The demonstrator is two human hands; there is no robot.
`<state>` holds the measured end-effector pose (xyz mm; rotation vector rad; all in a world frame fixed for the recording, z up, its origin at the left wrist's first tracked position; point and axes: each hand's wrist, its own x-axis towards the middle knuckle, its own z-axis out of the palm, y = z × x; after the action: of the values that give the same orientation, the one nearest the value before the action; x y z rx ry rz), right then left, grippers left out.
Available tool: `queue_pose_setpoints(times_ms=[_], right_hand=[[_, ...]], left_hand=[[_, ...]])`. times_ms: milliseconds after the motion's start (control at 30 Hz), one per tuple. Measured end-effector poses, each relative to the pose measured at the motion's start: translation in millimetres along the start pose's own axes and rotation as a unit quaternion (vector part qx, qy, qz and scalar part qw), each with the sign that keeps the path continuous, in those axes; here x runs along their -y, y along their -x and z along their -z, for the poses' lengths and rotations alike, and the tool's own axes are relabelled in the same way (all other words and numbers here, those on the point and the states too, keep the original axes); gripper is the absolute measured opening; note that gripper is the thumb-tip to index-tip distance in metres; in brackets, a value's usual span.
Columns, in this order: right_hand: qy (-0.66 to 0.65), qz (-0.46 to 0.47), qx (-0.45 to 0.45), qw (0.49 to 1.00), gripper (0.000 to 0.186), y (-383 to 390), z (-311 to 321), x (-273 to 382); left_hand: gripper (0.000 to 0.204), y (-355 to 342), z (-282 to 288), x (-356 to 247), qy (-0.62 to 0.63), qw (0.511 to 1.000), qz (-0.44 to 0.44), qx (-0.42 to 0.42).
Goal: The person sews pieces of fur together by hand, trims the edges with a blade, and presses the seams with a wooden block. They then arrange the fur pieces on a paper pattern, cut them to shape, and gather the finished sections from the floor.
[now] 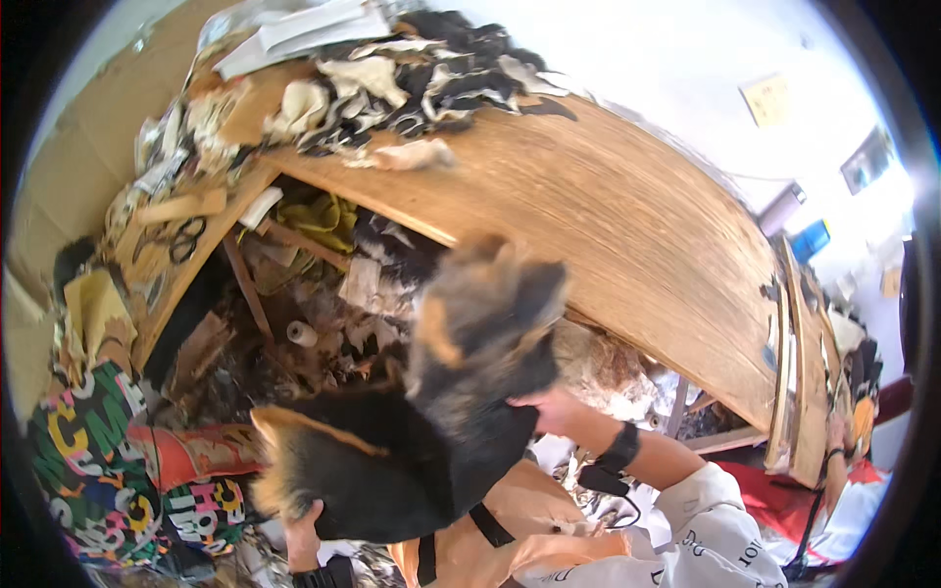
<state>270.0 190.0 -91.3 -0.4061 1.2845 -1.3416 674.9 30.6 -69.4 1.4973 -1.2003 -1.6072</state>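
Observation:
A large dark fur piece (377,470) with tan-orange edges is held up in front of my body, between me and the wooden table. Its lower left edge is gripped by my left hand (304,537), fingers closed on it. Farther right, my right hand (554,409) pinches the piece at its right side, below the raised, blurred fur part. Part of the underside looks smooth and black. Some fingers of both hands are hidden by the fur. A dark band circles each wrist.
The curved-looking wooden table (627,235) carries a heap of black, white and tan fur scraps (392,88) at its far left. Scissors (186,240) lie on the left arm of the table. Below are a thread spool (302,333) and scraps. Co-workers sit at left (108,461) and right (838,470).

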Motion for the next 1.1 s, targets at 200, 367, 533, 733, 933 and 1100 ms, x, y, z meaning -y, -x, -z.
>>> queue_pose_setpoints(times_ms=[200,367,533,733,933,1100], right_hand=[[-0.198,-0.286,0.04,0.937,0.035,-59,-57,-76],[-0.151,-0.4,0.04,0.903,0.026,-87,-73,-174],[-0.042,-0.409,0.053,0.91,0.029,-102,-49,-260],[0.119,-0.304,0.126,0.937,0.029,-113,-44,-285],[0.096,-0.279,0.135,0.946,0.023,-134,-61,-263],[0.085,-0.278,0.159,0.944,0.021,-182,-91,-242]], left_hand=[[0.032,73,89,133,-0.324,0.944,0.03,0.061],[0.031,60,73,220,-0.208,0.974,0.094,0.007],[0.031,66,53,288,-0.089,0.983,0.154,-0.036],[0.031,68,46,324,0.044,0.975,0.2,-0.084],[0.031,57,44,310,0.174,0.953,0.215,-0.122],[0.031,30,52,279,0.254,0.933,0.212,-0.143]])
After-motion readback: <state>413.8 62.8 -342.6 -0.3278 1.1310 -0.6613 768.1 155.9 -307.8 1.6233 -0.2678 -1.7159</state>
